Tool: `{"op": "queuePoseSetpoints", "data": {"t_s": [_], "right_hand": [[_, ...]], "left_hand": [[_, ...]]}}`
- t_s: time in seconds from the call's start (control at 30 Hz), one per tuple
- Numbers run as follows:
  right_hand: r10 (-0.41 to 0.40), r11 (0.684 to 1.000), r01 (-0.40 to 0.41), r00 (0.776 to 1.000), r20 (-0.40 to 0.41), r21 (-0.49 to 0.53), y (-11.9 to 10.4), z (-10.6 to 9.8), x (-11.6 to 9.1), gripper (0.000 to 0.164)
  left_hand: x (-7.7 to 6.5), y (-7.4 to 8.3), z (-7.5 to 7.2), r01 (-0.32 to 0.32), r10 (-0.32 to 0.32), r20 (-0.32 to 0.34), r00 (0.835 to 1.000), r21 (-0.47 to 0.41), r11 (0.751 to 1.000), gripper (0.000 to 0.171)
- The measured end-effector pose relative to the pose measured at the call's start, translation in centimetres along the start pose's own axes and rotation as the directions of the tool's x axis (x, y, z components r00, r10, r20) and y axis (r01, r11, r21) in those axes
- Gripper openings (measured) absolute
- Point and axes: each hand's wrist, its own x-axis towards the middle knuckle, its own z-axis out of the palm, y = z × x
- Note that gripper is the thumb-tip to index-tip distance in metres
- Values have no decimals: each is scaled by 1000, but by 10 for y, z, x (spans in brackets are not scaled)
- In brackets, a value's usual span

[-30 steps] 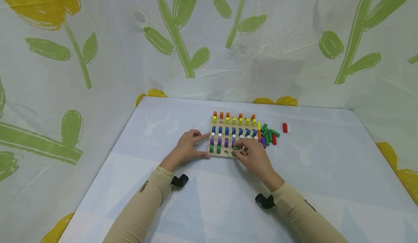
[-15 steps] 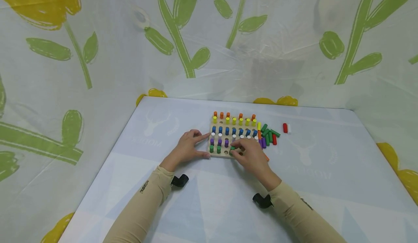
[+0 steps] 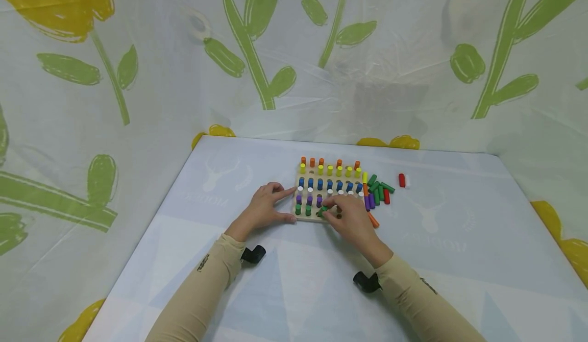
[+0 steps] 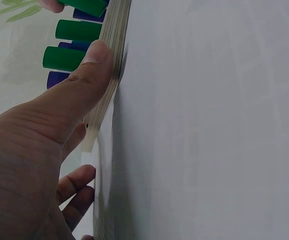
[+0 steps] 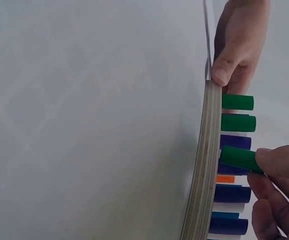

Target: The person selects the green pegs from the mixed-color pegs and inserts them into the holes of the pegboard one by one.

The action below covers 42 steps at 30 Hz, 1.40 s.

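Observation:
A wooden pegboard point(image 3: 309, 219) stands before me with upright rows of orange, yellow, blue, white, purple and green pegs. Between thumb and fingers my right hand point(image 3: 354, 221) pinches a green peg point(image 5: 238, 157). That peg leans, its lower end at the front row, just right of two standing green pegs; whether it is in a hole cannot be told. My left hand point(image 3: 265, 205) touches the board's left side with outstretched index finger and thumb. In the left wrist view the thumb point(image 4: 87, 75) lies against the board's front edge. The right hand hides part of the front rows.
Loose green pegs point(image 3: 378, 194), a red peg point(image 3: 387, 196), purple pegs point(image 3: 371, 201) and an orange peg point(image 3: 373, 220) lie right of the board. Farther right are another red peg point(image 3: 401, 180) and a white one. A white patterned cloth covers the table point(image 3: 441, 260).
My right hand has moved slightly left along the front row with the green peg, which now leans. The orange peg beside the board has come into view. The left hand has stayed put.

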Motion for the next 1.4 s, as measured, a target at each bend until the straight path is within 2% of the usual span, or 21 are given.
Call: {"op": "queuePoseSetpoints", "data": {"t_s": [0.47, 0.9, 1.4], "right_hand": [[8, 1000, -7, 999, 32, -8, -4, 1, 3, 20], [0, 998, 2, 999, 36, -59, -5, 4, 3, 20], [-6, 999, 7, 1000, 27, -44, -6, 4, 3, 20]], "left_hand": [[1, -2, 1, -6, 6, -14, 1000, 5, 1000, 89], [2, -3, 2, 0, 0, -18, 1000, 2, 1000, 88], [2, -3, 2, -1, 1, -16, 1000, -2, 1000, 88]]}}
